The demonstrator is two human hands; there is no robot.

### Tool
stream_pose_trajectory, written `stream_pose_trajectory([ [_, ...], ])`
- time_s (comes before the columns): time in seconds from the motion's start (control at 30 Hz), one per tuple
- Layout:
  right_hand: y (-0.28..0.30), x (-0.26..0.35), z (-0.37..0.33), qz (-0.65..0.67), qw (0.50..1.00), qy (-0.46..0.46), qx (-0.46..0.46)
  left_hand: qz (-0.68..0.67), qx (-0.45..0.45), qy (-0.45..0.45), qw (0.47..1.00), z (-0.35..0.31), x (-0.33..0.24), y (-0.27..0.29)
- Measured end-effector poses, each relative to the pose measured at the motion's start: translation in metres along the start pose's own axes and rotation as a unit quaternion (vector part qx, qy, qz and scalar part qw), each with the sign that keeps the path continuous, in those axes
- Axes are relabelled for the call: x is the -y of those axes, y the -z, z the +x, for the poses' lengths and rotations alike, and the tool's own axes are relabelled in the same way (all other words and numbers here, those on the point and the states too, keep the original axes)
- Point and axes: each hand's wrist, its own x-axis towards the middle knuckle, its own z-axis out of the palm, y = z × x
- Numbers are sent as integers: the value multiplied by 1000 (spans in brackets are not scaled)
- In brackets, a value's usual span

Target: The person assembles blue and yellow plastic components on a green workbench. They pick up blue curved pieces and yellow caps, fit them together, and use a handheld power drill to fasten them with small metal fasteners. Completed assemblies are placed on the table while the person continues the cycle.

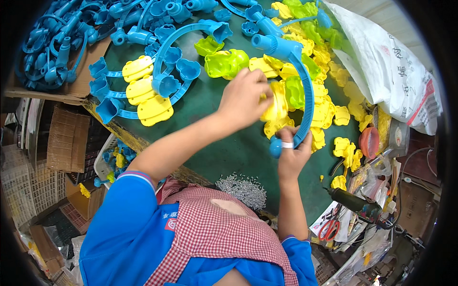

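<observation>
My right hand point(293, 157) is closed round the lower end of a blue curved plastic arm point(307, 90), near its round ball end. The arm bows upward, and its tubular end points to the left. A white band is round one finger of this hand. Left of the arm, the curled fingers of my left hand point(244, 101) pinch a yellow plastic part point(274, 106), both a little smeared by motion. More yellow shells point(324, 112) lie in a heap behind the blue arm. A lime-green shell point(226, 63) rests just beyond my left hand.
At the left lie blue curved parts with yellow plates point(155, 110) on them. A cardboard box point(90, 62) of blue parts stands far left. Small silvery screws point(241, 190) are heaped at the near edge. On the right are a white sack point(381, 62), a dark power screwdriver point(355, 202) and red-handled scissors point(329, 229).
</observation>
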Motion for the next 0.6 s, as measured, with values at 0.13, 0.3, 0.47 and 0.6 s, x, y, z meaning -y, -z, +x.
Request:
stream_pose_trajectory([
  [0.13,-16,6,-4,13,1000,-11,-8,-123,-55,34,990,-34,-17,17],
  [0.3,-33,10,-12,-74,996,46,-25,-706,-93,356,605,-59,-38,15],
  [0.47,-36,6,-17,-177,973,144,20,-705,-162,377,578,-67,-44,18],
  [0.6,-26,5,-24,-100,982,140,75,-707,-124,419,556,-84,-31,31],
])
